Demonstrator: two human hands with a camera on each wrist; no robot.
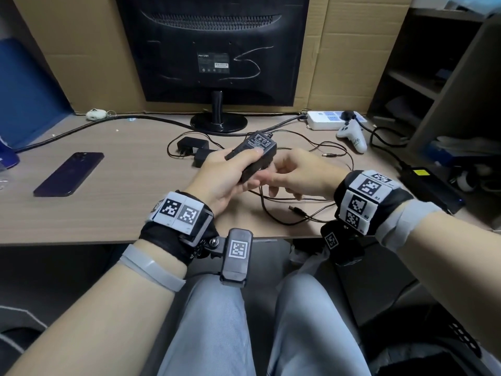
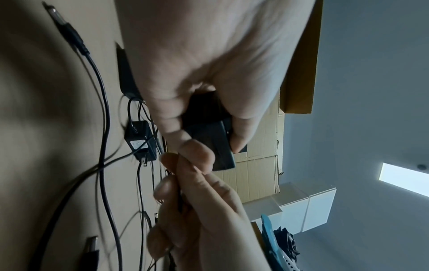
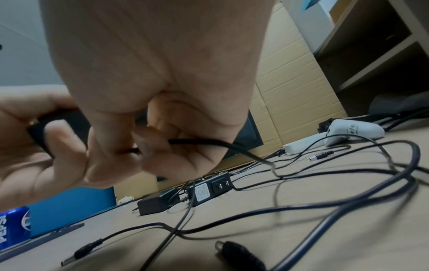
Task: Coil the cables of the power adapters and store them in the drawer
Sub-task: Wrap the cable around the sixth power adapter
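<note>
My left hand (image 1: 230,172) grips a black power adapter (image 1: 256,153) above the desk, thumb on its label side; the same adapter (image 2: 209,139) shows in the left wrist view. Just right of it, my right hand (image 1: 292,175) pinches the adapter's thin black cable (image 3: 209,142) close to the block. The rest of that cable (image 1: 284,213) trails in loose loops over the desk to a barrel plug (image 1: 296,210). Two more black adapters (image 1: 193,146) lie together on the desk behind my left hand, also seen as adapters (image 3: 197,192) in the right wrist view. No drawer is in view.
A monitor (image 1: 214,47) on a stand faces away at the back. A dark phone (image 1: 69,173) lies at the left. A white power strip (image 1: 328,119) and white controller (image 1: 352,137) sit at the back right, a black power brick (image 1: 428,188) at the right edge.
</note>
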